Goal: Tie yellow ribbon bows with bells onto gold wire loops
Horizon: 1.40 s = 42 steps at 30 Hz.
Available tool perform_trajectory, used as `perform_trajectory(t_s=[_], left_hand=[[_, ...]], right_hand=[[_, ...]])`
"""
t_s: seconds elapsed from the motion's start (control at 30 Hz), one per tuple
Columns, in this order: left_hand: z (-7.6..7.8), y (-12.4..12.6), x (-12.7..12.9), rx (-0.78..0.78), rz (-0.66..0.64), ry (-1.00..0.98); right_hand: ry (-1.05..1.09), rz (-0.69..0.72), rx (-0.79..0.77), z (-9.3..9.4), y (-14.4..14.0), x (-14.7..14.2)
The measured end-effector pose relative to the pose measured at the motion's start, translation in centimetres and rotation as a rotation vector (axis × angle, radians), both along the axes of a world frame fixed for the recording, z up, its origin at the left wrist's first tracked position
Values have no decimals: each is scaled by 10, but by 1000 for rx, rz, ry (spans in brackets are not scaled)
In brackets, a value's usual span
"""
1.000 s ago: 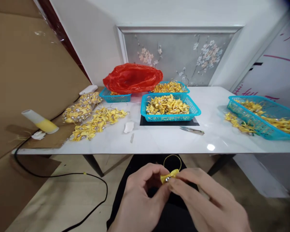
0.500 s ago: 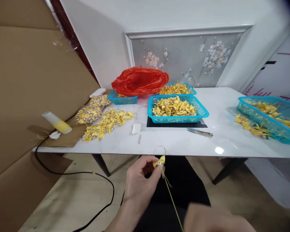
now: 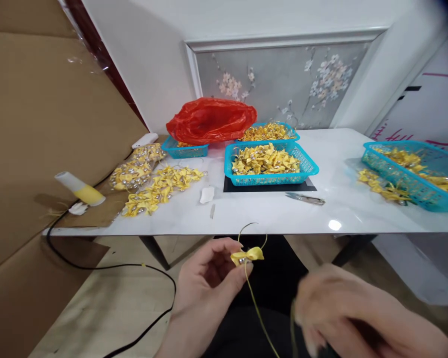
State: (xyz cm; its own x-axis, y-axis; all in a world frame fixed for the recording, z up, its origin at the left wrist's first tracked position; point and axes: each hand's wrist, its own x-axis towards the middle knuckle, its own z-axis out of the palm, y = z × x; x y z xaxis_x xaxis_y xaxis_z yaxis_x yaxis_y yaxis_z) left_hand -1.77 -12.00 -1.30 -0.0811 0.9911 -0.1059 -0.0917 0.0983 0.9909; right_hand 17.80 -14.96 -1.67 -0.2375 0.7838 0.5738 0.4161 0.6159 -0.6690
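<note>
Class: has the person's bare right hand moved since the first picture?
Yes, rightward against the slim metal snips: the right hand touched the yellow ribbon bow, left of them; now it is apart from the bow, wholly right of their pointed tip.

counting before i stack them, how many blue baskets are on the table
4: left basket, partly hidden by the red bag; back middle basket; front middle basket; right basket, cut off by the picture's edge. The bag may hide more.

No legible text or numbers. Magenta handwriting-like strokes (image 3: pixel 394 135) on white panel (image 3: pixel 438 107) at far right, too unclear to read.
</note>
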Motion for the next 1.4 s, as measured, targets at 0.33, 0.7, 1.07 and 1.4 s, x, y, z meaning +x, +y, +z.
perform_trajectory(t_s=[0.33,0.7,1.07,1.4], left_hand=[[8,-9,4,-88,-119,-39],[11,-11,4,-62,-101,51],[9,-12,4,6,-118,63],[6,-11,2,115,-148,128]], right_hand=[[48,-193,-35,-5,2,-23],[-129,-182,188,-4,-2,-23],[-126,-236,256,0,-3,-24],[-129,-218,250,-1,-2,-22]])
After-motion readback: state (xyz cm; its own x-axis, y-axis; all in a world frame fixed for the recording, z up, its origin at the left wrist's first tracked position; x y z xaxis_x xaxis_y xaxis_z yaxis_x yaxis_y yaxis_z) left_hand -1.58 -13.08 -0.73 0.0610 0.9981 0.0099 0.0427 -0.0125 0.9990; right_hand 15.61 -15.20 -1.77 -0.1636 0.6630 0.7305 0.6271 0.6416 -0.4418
